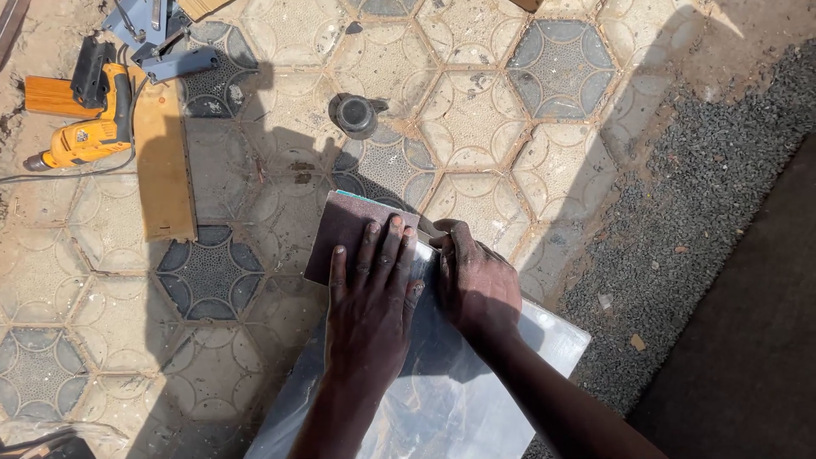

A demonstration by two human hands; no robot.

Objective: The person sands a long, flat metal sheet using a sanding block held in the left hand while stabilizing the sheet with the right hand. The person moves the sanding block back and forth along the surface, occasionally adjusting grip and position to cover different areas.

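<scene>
A dark reddish-brown sheet of sandpaper (pixel 342 229) lies over the far end of a shiny metal plate (pixel 476 391) that rests on the tiled ground. My left hand (pixel 371 297) presses flat on the sandpaper with its fingers spread. Beside it, my right hand (pixel 476 285) grips the plate's far edge with curled fingers, touching the sandpaper's right side. The part of the plate under both hands is hidden.
A yellow power drill (pixel 85 136) and a wooden plank (pixel 163 166) lie at the upper left, with grey metal parts (pixel 166 42) above them. A small dark round pot (pixel 356 115) stands beyond the sandpaper. Gravel (pixel 705 195) borders the hexagon tiles (pixel 476 102) on the right.
</scene>
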